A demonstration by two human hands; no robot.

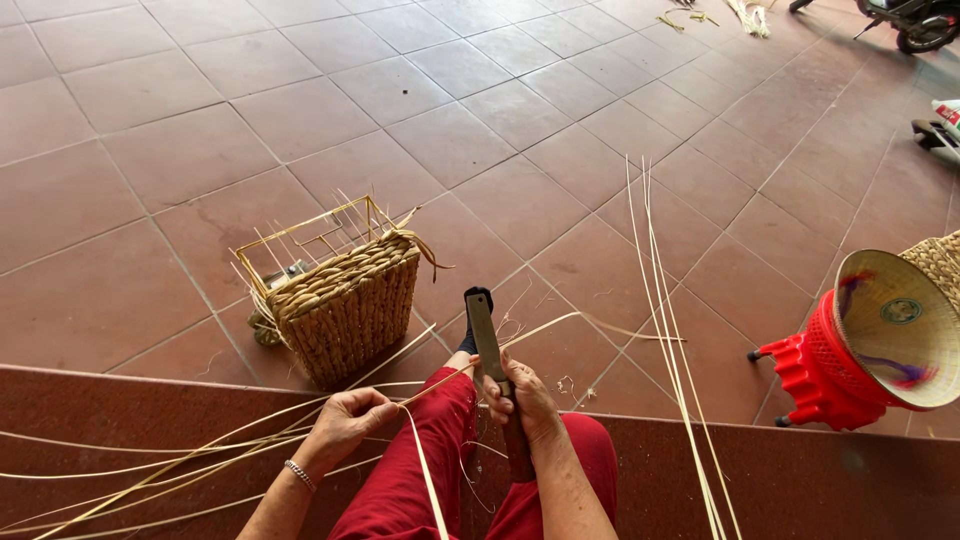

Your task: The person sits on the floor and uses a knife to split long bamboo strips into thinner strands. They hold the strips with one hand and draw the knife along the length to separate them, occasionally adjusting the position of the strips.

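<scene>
Bamboo strip, thin and pale, runs across the person's lap between the two hands, at about 6 o'clock in the head view. The right hand is clenched around the dark wooden handle of a knife, its flat blade pointing up toward 12 o'clock and crossing the strip just above the knuckles. The left hand pinches the same strip between thumb and fingertips, at 9 o'clock from the right hand; a beaded bracelet sits on that wrist. Both hands rest over the person's red trousers, and a dark-socked foot shows behind the blade.

From the left hand a fan of loose strips trails away toward 8 o'clock over the dark red step. At 11 o'clock from the hands stands a half-woven basket on a wire frame, its bare uprights sticking up above the weave. A few long strips lie on the tiled floor at 2 o'clock. Farther out at 3 o'clock a conical hat leans on a red plastic stool.
</scene>
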